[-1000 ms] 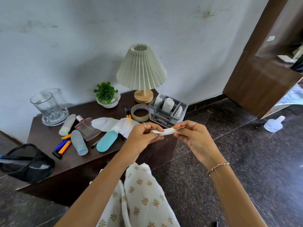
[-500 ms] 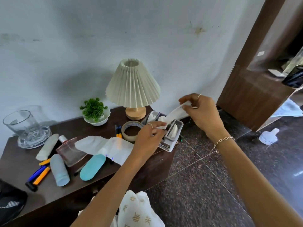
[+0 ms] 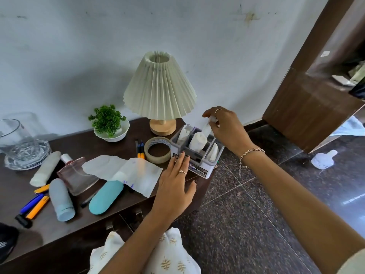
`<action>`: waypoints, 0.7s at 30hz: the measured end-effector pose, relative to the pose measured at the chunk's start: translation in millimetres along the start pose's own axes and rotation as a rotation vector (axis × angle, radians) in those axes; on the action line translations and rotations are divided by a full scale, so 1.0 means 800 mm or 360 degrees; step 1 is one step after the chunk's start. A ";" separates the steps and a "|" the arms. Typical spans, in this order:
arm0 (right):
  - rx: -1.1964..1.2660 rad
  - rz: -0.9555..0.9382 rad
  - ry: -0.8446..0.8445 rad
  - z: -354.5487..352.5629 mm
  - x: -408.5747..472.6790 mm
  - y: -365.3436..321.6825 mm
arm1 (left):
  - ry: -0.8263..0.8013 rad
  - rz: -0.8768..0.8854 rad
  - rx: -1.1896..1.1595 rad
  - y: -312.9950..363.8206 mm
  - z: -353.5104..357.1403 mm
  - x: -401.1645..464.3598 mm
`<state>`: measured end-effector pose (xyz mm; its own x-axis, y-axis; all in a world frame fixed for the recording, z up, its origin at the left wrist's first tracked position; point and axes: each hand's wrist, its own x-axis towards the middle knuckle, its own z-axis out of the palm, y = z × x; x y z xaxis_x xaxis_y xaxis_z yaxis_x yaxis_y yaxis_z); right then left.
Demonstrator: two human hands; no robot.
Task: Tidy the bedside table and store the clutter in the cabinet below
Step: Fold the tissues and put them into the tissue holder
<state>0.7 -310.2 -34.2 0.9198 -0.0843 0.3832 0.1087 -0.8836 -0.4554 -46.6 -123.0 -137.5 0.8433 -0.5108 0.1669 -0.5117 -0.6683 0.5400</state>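
The right hand [image 3: 225, 127] is above the grey organizer [image 3: 197, 155] at the right corner of the bedside table [image 3: 65, 220], fingers curled, pinching a folded white paper [image 3: 207, 128] whose lower end dips into a back compartment. The left hand [image 3: 175, 182] lies flat with straight fingers, its fingertips [image 3: 180, 156] pressing on the organizer's front edge, holding nothing. Other white wads stand in the organizer's compartments. Just left of it lies a tape roll [image 3: 157, 149], with two pens [image 3: 139, 148] beside that. A lamp [image 3: 160, 91] and a small potted plant [image 3: 107, 121] stand at the back. Crumpled paper sheets [image 3: 122, 169] lie mid-table, partly over a teal case [image 3: 106, 196]. Farther left are a perfume bottle [image 3: 76, 175], a pale blue bottle [image 3: 61, 200], a white tube [image 3: 45, 169], some markers [image 3: 33, 206] and a glass jar [image 3: 13, 139] on a glass dish
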 end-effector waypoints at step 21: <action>0.0082 0.0303 0.0052 0.022 -0.020 -0.008 | -0.0085 -0.0052 0.0144 -0.006 -0.001 -0.014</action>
<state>-8.0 -294.8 -51.3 0.9131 -0.2634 0.3113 -0.0463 -0.8255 -0.5625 -53.6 -113.7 -141.1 0.8510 -0.5145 0.1052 -0.4990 -0.7298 0.4674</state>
